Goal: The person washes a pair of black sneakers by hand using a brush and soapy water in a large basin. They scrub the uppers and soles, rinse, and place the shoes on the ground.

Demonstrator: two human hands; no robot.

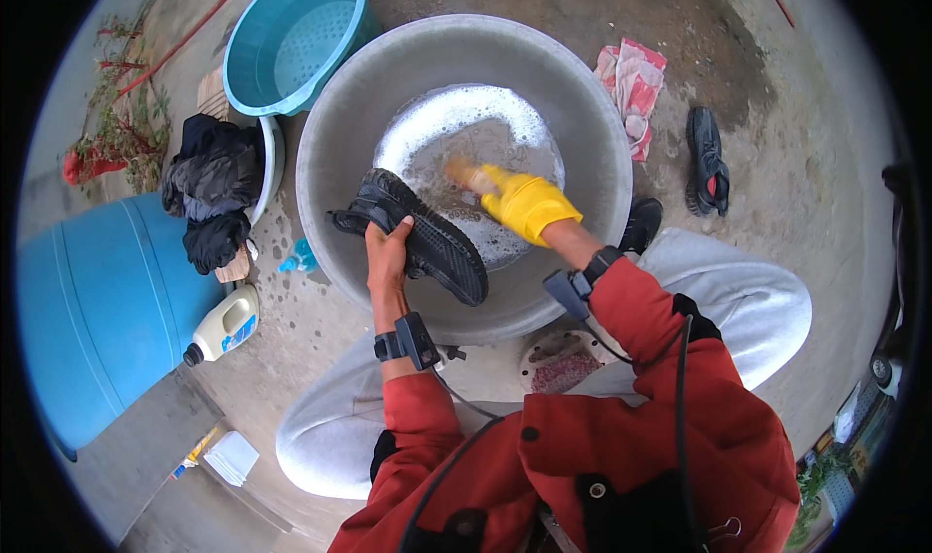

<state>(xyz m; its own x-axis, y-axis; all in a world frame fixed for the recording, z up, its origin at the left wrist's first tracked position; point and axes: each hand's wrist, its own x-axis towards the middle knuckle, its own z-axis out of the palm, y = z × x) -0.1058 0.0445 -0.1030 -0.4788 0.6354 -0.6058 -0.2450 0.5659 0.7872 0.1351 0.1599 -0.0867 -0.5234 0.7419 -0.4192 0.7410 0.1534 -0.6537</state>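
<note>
A black knit sneaker (437,243) is gripped in my bare left hand (387,254), thumb against its side. It is tilted over the near left part of a large round metal basin (328,130). My right hand (528,203), in a yellow rubber glove, holds what looks like a scrubbing brush (468,174), blurred, above the water. The brush and the sneaker are apart. Murky water with white suds (451,116) covers the basin's bottom.
A blue plastic tub (291,50) stands at the far left. Dark clothes (215,178) hang over a pale basin beside a blue barrel (109,313). A detergent jug (227,327) lies nearby. Rightward are a red-and-white cloth (632,90) and another black sneaker (706,161).
</note>
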